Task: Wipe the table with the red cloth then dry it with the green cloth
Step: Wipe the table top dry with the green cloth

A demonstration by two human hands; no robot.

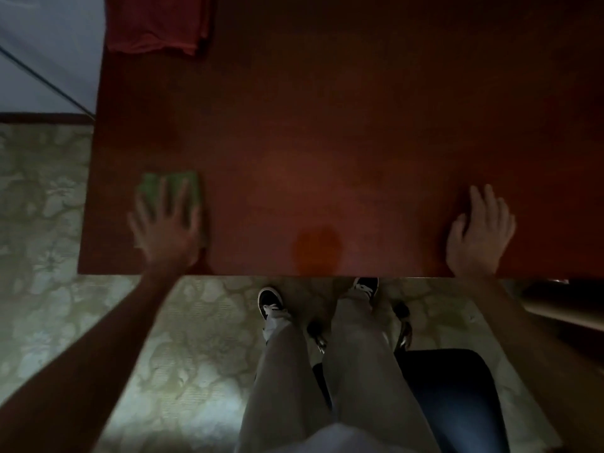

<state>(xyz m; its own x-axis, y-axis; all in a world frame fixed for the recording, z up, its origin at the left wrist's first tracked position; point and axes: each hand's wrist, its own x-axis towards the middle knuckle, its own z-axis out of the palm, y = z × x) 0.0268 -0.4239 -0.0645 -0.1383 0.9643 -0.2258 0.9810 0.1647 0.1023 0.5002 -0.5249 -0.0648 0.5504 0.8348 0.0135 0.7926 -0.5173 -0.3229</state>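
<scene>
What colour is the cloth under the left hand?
Green cloth, seen in the head view.

1. The table [327,125] looks like dark red-brown wood — smooth, with a soft shine near the front edge.
2. The red cloth [157,24] is soft, matt fabric, folded, with a thin hem.
3. The green cloth [183,184] looks like fuzzy fabric, but it is blurry, so that is hard to tell.
4. The floor [42,207] seems smooth, with a pale leafy pattern.
5. The trousers [353,371] are plain matt cloth.
6. The chair seat [457,397] is dark — maybe cloth.
</scene>
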